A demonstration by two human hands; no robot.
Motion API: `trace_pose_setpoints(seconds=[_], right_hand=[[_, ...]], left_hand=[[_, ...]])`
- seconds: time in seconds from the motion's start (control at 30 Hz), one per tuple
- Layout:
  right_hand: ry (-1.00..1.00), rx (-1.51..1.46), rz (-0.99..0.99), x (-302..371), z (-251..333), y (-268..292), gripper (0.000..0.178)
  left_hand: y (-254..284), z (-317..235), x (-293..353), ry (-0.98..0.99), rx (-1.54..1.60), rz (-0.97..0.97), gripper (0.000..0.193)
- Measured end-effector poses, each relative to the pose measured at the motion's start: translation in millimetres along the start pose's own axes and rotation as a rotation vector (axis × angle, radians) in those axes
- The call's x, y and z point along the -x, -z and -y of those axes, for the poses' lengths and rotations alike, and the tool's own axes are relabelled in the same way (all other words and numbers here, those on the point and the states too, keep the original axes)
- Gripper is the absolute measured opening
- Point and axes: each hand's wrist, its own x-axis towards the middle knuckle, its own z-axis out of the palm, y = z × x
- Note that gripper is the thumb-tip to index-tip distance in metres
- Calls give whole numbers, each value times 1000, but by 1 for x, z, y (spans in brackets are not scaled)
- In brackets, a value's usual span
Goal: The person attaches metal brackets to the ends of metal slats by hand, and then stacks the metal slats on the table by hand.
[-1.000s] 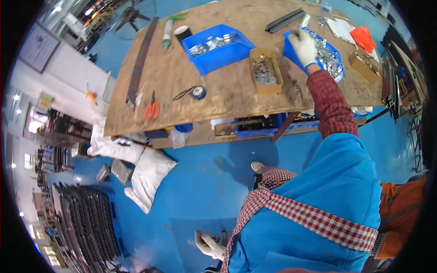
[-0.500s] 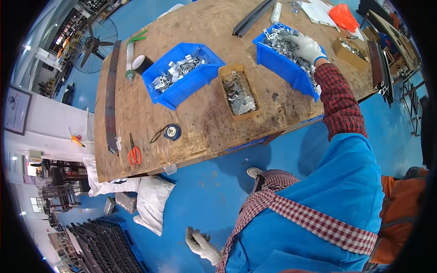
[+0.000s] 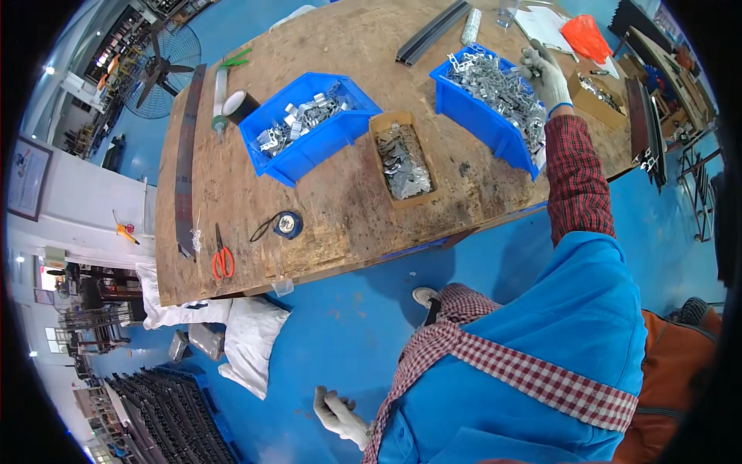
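My right hand (image 3: 545, 73), in a white glove with grey fingers, is raised beside the far right edge of a blue bin (image 3: 485, 116). The fingers are curled together; whatever they hold, if anything, is hidden. That bin is heaped with small metal clips (image 3: 495, 87). Low at my left side, away from the table, hangs my left hand (image 3: 340, 417), gloved too. Its fingers are loosely bent and apart, with nothing visible in them. A second blue bin (image 3: 313, 155) holds larger metal brackets (image 3: 303, 120). Between the bins stands a cardboard box (image 3: 413, 201) of flat metal pieces (image 3: 403, 161).
On the wooden table (image 3: 332, 209) lie orange-handled scissors (image 3: 222, 261), a tape measure (image 3: 288, 225), a sealant tube (image 3: 220, 97) and a dark metal profile (image 3: 433, 32). Another cardboard box (image 3: 599, 100) and an orange-red bag (image 3: 585, 39) are at the right. White sacks (image 3: 251, 340) lie below the table's left corner.
My right hand has come up out of the clips in the right blue bin and moved a little right, past its edge. My left hand stays where it was.
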Motion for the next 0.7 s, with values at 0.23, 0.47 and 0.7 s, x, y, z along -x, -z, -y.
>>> trace_pose_setpoints(seconds=[0.23, 0.47, 0.7], right_hand=[[-124, -264, 62, 5, 18, -6, 40], [-359, -522, 672, 58, 19, -119, 38], [-530, -169, 989, 369, 14, -319, 42]], left_hand=[[-11, -1, 5, -38, 56, 46, 42], [-12, -18, 16, 25, 39, 27, 42], [-12, -6, -5, 83, 855, 330, 56]])
